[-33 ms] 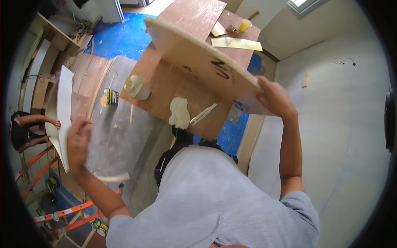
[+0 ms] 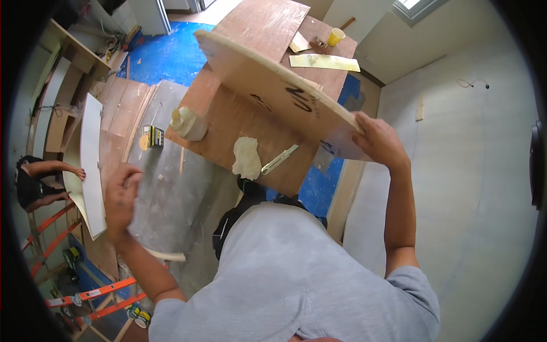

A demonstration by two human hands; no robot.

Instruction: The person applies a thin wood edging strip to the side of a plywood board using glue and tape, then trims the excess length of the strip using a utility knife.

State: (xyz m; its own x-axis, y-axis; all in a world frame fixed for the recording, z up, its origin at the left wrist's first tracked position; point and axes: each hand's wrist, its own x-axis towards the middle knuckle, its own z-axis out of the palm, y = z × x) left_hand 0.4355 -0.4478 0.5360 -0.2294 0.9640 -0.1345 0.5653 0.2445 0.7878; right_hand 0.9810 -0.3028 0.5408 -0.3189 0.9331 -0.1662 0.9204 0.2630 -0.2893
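Note:
My right hand [image 2: 379,139] grips the near end of a long, curved plywood board [image 2: 268,85] with dark marks on its face. The board is raised at a slant over a brown plywood worktable [image 2: 228,122]. My left hand [image 2: 122,196] is curled around the left edge of a grey panel [image 2: 171,188] that leans beside the table. On the table lie a pale plastic bottle [image 2: 188,122], a crumpled cream cloth [image 2: 247,158] and a utility knife [image 2: 279,159].
A small yellow-and-black box [image 2: 151,137] sits on the grey panel. A yellow cup [image 2: 335,36] and a pale strip [image 2: 323,61] lie at the table's far end. Another person [image 2: 40,179] at the left touches a white curved panel [image 2: 91,165]. Orange ladder rails [image 2: 85,296] lie lower left.

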